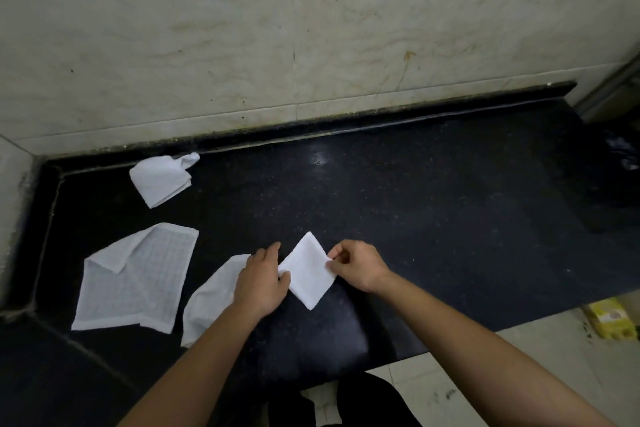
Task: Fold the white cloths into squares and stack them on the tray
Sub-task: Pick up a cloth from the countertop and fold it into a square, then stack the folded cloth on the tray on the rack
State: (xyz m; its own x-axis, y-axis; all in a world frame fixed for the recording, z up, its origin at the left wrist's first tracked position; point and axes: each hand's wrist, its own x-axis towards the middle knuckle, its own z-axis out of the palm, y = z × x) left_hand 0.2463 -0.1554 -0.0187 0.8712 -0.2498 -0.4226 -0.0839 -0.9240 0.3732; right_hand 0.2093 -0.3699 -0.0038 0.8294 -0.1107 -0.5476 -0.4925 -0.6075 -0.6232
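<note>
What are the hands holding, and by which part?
The folded white cloth: the right hand pinches its right corner, the left hand holds its left corner.

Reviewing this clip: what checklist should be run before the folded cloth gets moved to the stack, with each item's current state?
1. Folded cloth is square with its edges aligned: ok.
2. Left hand holds its left corner: ok.
3. Right hand pinches its right corner: ok.
4. Tray in view to stack on: not ok, none visible.
5. Other cloths folded: not ok. The spread cloth, the rumpled cloth by the left forearm and the bunched cloth near the wall are all unfolded.
</note>
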